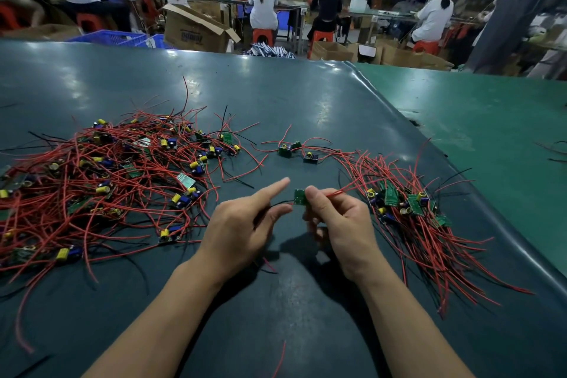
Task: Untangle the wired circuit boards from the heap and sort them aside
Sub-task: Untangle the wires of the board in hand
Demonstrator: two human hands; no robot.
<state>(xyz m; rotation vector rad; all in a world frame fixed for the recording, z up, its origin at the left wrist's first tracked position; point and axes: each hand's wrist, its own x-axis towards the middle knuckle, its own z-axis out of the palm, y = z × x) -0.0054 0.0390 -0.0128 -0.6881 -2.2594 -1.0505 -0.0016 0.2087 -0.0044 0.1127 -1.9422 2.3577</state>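
Green circuit board (300, 196) pinched, right hand (339, 224); lettering unreadable.

Dark teal counter (306, 101) covering, smooth and semi-glossy, like vinyl or rubber sheet, catching pale reflections toward the upper left of the frame. Lighter green mat (491, 120) at the right, duller, scuffed, its dark neighbour's edge curling up along the seam. Red wires (429, 248) sheathed in smooth plastic insulation, faintly shiny; a few black ones alike. Green circuit boards (391, 196) matt, hard laminate. Yellow components (62, 254) glossy plastic-wrapped; blue capacitors (185, 200) with shiny sleeves, metal tops glinting. Cardboard box (196, 29) at upper centre, brown, matt, rough-edged. Red stools (262, 35) smooth moulded plastic.
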